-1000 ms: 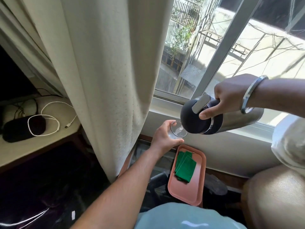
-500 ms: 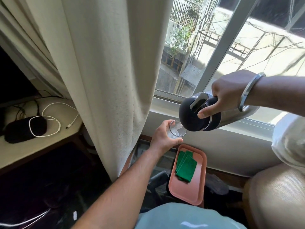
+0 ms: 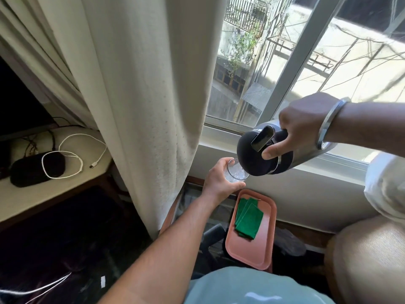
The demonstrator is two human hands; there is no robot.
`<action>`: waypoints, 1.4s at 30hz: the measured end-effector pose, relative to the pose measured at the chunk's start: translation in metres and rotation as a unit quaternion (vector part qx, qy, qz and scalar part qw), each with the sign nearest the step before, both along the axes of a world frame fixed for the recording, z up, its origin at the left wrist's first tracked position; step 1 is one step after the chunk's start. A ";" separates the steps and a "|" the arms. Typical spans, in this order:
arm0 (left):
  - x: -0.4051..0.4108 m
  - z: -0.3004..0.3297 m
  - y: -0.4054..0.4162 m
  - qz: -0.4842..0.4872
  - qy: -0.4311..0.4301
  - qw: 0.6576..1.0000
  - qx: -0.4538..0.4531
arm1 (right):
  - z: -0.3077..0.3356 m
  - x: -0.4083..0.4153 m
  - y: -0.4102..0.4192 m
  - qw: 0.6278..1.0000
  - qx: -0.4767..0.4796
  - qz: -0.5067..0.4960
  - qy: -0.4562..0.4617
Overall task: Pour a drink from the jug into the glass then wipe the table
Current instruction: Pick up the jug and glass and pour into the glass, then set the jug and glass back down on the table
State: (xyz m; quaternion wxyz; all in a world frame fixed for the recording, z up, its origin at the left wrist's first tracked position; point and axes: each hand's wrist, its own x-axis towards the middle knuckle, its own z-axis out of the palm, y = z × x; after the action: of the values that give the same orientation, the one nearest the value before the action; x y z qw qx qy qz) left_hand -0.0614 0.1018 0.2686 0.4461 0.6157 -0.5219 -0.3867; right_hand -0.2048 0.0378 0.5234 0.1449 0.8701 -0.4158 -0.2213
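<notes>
beside the window, above a pink tray [image 3: 260, 253], the left hand [image 3: 219, 183] is wrapped around a clear glass [image 3: 235, 173] and holds it up in the air, with no surface under it. the right hand [image 3: 306, 126] is closed on the handle of a steel jug [image 3: 265, 154] with a dark domed lid, its thumb just beside the lid lever, and the jug is tipped well over so the spout sits right at the glass's rim. something pale and glinting shows inside the glass, which i judge to be liquid landing, so the pour looks to be under way; how full the glass is cannot be told because the jug's lid hides part of the mouth. the main risk from here is overfilling, since that same lid blocks the view of the level. a second risk is the stream missing the narrow rim: both things are held free in the air, so a small wobble of either wrist would send drink down over the fingers and onto the tray below. a wet glass could also slip in a one-handed hold. a folded green cloth [image 3: 248, 218] lies on the tray, directly under the pour, so drips may soak it before it is needed for wiping. the cream curtain [image 3: 142, 106] hangs just beside the left hand and could catch a splash.
</notes>
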 end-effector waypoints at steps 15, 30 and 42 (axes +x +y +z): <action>0.002 0.000 -0.002 0.040 0.059 0.997 0.007 | -0.007 -0.021 -0.026 0.989 0.077 -0.077 -0.098; 0.000 -0.034 0.005 0.109 -0.009 0.993 0.051 | -0.130 -0.081 -0.018 0.823 0.250 -0.301 -0.413; 0.046 -0.086 0.040 0.086 -0.094 0.985 0.120 | -0.275 -0.067 0.059 0.668 0.180 -0.425 -0.584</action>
State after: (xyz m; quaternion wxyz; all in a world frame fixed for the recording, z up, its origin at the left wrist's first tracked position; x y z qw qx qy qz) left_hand -0.0157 0.1422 0.1831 0.3494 0.7409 -0.4562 -0.3477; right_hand -0.2714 0.0969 0.2483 -0.3968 0.5594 -0.6924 0.2238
